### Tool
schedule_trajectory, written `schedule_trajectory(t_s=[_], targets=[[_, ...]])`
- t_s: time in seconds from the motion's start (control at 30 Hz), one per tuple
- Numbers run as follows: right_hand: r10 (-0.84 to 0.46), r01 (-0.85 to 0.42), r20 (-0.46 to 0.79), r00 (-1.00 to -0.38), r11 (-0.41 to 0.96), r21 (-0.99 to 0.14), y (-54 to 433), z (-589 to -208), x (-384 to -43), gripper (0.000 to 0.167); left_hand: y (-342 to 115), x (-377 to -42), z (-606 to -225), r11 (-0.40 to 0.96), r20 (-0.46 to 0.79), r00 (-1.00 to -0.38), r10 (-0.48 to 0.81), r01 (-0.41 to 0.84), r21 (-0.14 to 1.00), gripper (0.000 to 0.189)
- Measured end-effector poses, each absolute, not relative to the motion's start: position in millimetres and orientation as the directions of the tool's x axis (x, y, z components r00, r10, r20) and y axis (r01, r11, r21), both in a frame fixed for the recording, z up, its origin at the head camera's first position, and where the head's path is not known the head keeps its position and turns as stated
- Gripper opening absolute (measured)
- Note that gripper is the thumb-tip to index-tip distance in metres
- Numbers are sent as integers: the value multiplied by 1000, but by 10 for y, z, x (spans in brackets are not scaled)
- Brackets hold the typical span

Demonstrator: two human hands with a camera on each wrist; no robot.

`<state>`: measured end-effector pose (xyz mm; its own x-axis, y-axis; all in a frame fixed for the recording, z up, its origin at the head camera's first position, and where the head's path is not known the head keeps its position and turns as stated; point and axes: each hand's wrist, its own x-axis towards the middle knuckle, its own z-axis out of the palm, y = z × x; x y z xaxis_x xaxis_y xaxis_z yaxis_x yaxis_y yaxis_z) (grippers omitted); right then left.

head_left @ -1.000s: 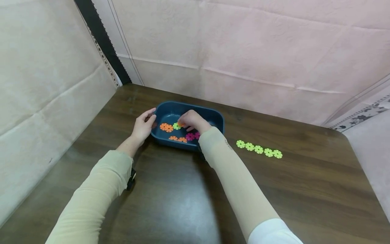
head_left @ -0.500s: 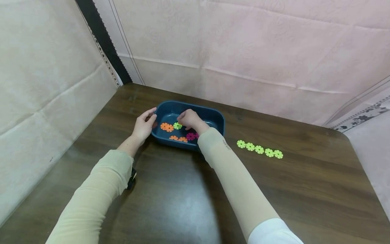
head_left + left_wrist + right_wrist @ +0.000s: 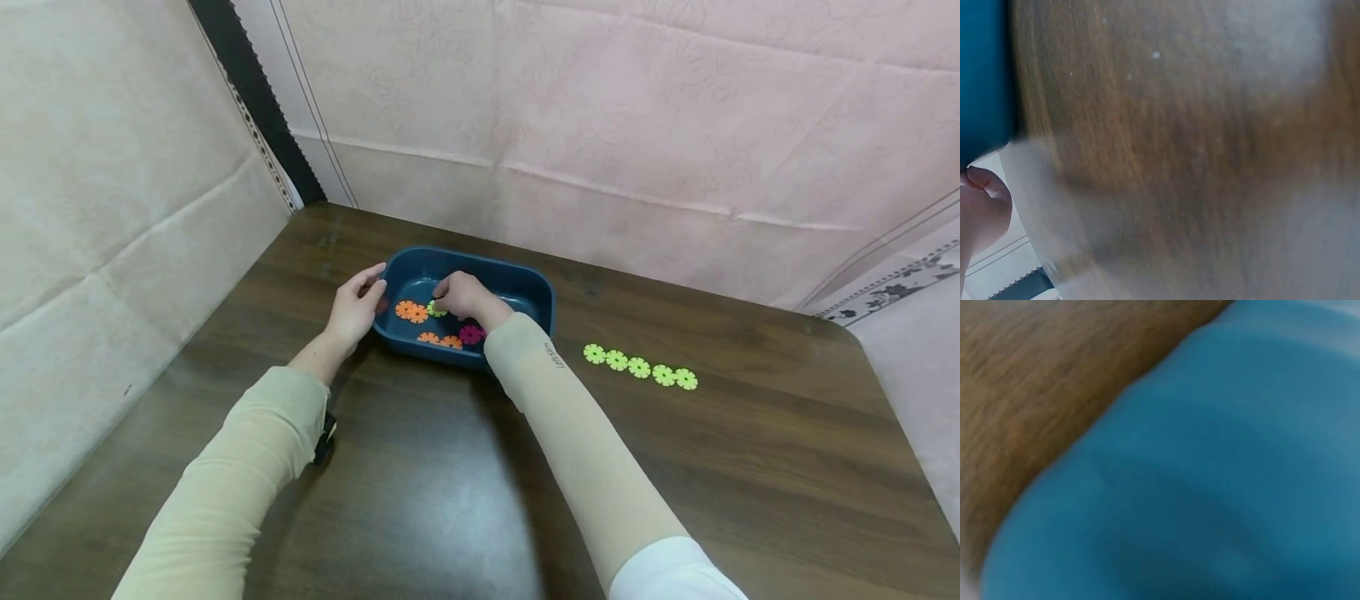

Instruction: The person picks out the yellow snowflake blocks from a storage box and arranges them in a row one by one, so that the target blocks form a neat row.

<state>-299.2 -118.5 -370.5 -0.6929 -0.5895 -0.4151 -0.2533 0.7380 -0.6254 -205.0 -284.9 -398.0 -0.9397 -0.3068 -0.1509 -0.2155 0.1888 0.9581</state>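
A dark blue plastic basin (image 3: 517,279) stands at the back of the table, with orange snowflake discs (image 3: 411,312) and magenta snowflake discs (image 3: 471,334) inside. At its left end my left hand (image 3: 354,310) holds the rim, thumb and fingers at the edge. My right hand (image 3: 467,297) reaches down into the basin, fingers curled, and its fingertips pinch a lime-green snowflake disc (image 3: 436,311), partly covering it. In the left wrist view part of the left hand (image 3: 985,203) shows below the basin (image 3: 984,75). The right wrist view has only the basin wall (image 3: 1166,469) and tabletop.
Right of the basin, several lime-green snowflake discs (image 3: 639,367) lie in a slanting row on the brown wooden table (image 3: 420,467). Pale cloth walls (image 3: 600,125) rise behind the table and at its left side.
My right fingertips have shifted slightly and now cover part of the lime-green disc in the basin. An orange disc seen by them earlier is out of sight. The left hand stays at the rim.
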Motion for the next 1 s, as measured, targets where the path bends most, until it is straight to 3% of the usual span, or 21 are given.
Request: schedule_trajectory(t_s=[0.13,0.27,0.47,0.77,1.0], targets=[[-598,-301,-412,-688,751,-588,-1177,-3706,-2981,36,-2833,-2055,-3966,194,-151,-939,-308,-218,957,45],[-598,-377,-361,-716,766,-521,-1181,-3729,-2971,12,-2827,-2055,-3959,205,-149,-939,-310,-219,954,45],[-579,-415,-332,-744,791,-449,-1196,-3753,-2974,17,-2823,-2052,-3954,210,-149,-939,-311,-221,952,45],[-475,-125,-362,-802,726,-676,-1120,-3711,-2971,6,-2801,-2040,-3931,203,-145,-942,-303,-213,956,46],[-399,169,-518,-756,646,-745,-1033,-3686,-2990,19,-2820,-2031,-3950,211,-149,-939,-310,-220,952,46]])
